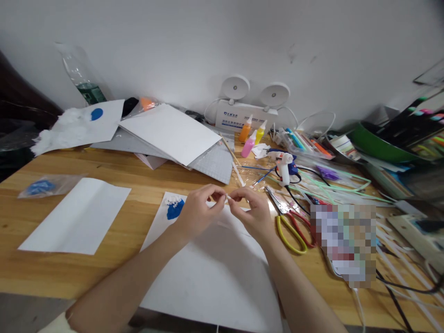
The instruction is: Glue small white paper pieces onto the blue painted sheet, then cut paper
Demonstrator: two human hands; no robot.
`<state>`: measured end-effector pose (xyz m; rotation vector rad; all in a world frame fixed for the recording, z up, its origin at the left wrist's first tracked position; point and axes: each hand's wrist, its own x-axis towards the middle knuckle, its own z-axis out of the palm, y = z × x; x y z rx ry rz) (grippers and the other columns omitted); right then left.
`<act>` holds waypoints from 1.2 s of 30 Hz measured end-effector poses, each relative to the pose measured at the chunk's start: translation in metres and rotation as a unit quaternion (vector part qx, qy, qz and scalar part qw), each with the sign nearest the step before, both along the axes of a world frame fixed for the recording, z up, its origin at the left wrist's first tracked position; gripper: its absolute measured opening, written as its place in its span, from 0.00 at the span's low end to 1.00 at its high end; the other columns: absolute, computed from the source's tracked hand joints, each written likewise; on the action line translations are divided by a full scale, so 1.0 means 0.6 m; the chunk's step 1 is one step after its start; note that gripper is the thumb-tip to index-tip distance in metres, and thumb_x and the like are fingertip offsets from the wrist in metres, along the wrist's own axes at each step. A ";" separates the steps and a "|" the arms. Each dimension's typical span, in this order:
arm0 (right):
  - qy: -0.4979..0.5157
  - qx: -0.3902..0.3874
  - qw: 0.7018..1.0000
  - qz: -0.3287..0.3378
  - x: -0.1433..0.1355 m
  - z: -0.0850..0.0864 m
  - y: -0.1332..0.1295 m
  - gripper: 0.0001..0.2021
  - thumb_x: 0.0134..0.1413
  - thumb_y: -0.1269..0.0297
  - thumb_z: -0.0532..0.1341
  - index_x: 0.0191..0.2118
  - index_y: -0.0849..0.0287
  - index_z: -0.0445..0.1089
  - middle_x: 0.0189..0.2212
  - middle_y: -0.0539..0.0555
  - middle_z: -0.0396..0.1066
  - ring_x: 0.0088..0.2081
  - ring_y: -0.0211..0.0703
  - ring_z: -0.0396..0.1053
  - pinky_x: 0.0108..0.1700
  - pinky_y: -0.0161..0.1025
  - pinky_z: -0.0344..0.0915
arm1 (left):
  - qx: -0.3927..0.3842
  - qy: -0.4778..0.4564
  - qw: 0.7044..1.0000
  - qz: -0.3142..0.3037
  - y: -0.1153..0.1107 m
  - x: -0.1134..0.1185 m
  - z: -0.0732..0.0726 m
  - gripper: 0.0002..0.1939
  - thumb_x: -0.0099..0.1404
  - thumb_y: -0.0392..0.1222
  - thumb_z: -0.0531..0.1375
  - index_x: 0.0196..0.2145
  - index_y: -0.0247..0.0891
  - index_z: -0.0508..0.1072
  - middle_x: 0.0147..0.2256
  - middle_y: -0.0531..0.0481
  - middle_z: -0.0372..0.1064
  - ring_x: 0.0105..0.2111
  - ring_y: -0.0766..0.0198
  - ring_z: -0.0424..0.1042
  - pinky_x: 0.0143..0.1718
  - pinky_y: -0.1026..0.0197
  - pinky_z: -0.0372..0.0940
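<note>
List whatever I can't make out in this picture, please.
All in the head view:
Small white piece: its shape, mostly covered by the fingertips of the left hand and right hand.
Pixelated object: its surface details, masked by the mosaic.
White sheet: parts of its surface, hidden behind the hands and forearms.
Twin-lamp unit: its finest lettering, too small and blurred to read.

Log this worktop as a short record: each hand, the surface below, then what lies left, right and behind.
Left hand: fingers pinching a small white piece
Right hand: fingers pinching the same piece
Below: large white sheet, blue patch near its far left corner
Left: smaller white paper
Right: scissors, glue gun
Behind: pink bottle, orange bottle
</note>
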<state>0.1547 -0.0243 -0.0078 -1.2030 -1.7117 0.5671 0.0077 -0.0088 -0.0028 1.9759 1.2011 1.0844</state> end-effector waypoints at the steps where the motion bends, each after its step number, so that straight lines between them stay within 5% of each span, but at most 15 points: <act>1: 0.000 0.001 1.000 0.001 0.000 0.000 0.000 0.02 0.47 0.71 0.58 0.27 0.58 0.66 0.23 0.49 0.66 0.27 0.38 0.63 0.32 0.37 0.60 | 0.001 -0.001 1.000 0.000 0.000 0.000 0.000 0.04 0.56 0.34 0.55 0.29 0.38 0.69 0.26 0.54 0.69 0.26 0.69 0.66 0.30 0.66 0.61; 36: -0.002 0.027 1.000 0.005 0.003 -0.002 0.003 0.05 0.48 0.73 0.59 0.30 0.57 0.70 0.26 0.51 0.69 0.29 0.38 0.65 0.32 0.37 0.61 | -0.015 -0.008 1.000 -0.012 0.003 -0.003 0.005 0.05 0.56 0.33 0.55 0.29 0.38 0.70 0.27 0.54 0.71 0.27 0.69 0.67 0.31 0.67 0.61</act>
